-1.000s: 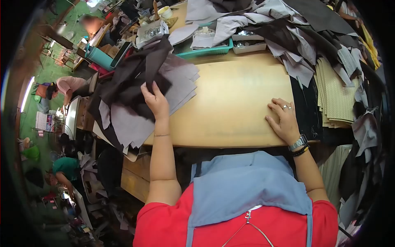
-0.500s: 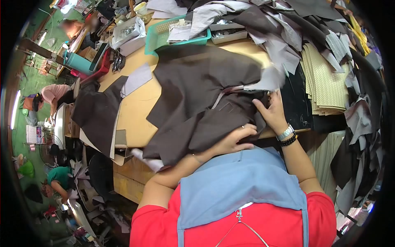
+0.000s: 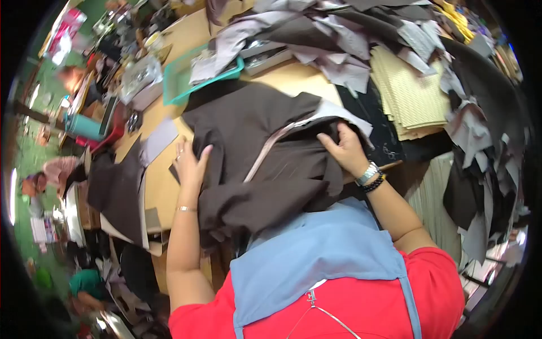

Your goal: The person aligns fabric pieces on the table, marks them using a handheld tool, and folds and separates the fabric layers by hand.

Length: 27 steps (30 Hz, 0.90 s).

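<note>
Tan tabletop (image 3: 307,79): creased dark-brown fabric piece (image 3: 234,138), pale strip (image 3: 263,153) exposed, lies just nearside of teal basket (image 3: 175,86); left hand (image 3: 191,165) spread, right hand (image 3: 348,151) thumb parted, other fingers partly hidden, pinch indeterminable.

You can read no words, labels or numbers here; the small metal pendant (image 3: 311,296) on your red shirt (image 3: 265,316) looks letter-shaped, but which letter you cannot tell.

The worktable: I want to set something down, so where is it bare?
Bare: the strip between the left hand and the smaller dark piece, and the patch between the pale tray and the larger dark cloth. Crowded: far right, with fabric heap and yellow stack.
</note>
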### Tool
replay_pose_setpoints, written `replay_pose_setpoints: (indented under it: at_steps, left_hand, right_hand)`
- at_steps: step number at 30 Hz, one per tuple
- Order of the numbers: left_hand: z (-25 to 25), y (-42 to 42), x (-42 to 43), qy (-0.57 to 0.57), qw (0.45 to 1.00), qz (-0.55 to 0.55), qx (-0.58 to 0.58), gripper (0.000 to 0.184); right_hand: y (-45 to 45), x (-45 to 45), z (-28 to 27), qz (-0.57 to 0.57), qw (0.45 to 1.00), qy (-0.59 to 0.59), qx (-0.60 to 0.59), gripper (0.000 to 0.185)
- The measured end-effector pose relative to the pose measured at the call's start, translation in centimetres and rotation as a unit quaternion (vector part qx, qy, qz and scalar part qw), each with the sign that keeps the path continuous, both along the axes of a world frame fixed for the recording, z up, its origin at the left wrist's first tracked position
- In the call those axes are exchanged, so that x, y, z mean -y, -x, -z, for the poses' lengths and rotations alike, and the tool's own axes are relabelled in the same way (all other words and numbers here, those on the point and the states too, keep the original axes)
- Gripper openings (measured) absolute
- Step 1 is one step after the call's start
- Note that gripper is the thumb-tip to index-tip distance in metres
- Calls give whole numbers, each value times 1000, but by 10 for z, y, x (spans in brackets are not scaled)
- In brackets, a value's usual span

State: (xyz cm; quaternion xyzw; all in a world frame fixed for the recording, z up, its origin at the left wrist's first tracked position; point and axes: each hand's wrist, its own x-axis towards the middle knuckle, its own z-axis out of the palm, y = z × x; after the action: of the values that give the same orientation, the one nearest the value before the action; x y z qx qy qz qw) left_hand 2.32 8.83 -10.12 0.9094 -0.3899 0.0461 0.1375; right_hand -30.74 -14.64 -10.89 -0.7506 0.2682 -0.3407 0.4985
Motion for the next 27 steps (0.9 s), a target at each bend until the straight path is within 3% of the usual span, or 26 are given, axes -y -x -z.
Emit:
replay_pose_setpoints:
  at_steps: [2, 3, 4, 5, 7, 9, 11, 13, 15, 16, 17, 19, 22, 25, 27]
  left_hand:
    - [5, -6, -7, 94, 987, 103, -78, 50]
    - [4, -6, -13, 119, 982, 85, -120, 47]
    - [-31, 20, -9, 215, 956, 85, -180, 49]
    - [-3, -15, -26, 235, 964, 51, -113, 51]
    - [-25, -53, -56, 336, 910, -31, -242, 52]
    - [-33, -87, -77, 262, 946, -101, -163, 54]
    - [-60, -85, -83, -20, 991, -90, -94, 58]
    - [-89, -42, -61, -219, 960, -152, 81, 65]
    - [-95, -31, -30, -91, 990, 7, 105, 56]
    - [-115, 1, 1, -12, 998, 62, 3, 46]
    - [-109, 17, 20, 48, 985, 165, 29, 42]
    - [-107, 56, 62, 32, 965, 258, -23, 37]
    - [-70, 86, 113, 13, 943, 334, -10, 40]
    - [-32, 94, 158, 58, 952, 290, -72, 40]
    - [-20, 93, 167, 62, 952, 295, -46, 35]
  right_hand:
    - [6, 0, -5, -3, 996, 28, -81, 28]
    - [9, -1, -12, -9, 991, 48, -128, 27]
    - [12, 0, -16, -19, 989, 55, -138, 27]
    - [14, 0, -19, -34, 987, 61, -146, 28]
    - [22, -6, -47, -51, 989, 49, -132, 32]
    - [23, -6, -47, -63, 992, 55, -94, 38]
    - [17, -11, -41, -75, 995, 64, -12, 39]
    - [15, -19, -47, -80, 994, 35, -65, 40]
    - [10, -26, -66, -91, 977, -5, -192, 40]
    - [5, -28, -46, -87, 989, 53, -108, 39]
    - [4, -29, -37, -74, 979, 147, -121, 34]
    - [0, -29, -33, -85, 977, 163, -108, 27]
    - [-7, -34, -31, -57, 982, 160, -78, 20]
    - [-8, -31, -21, -68, 985, 150, -41, 19]
    - [-8, -27, -25, -131, 980, 145, -27, 18]
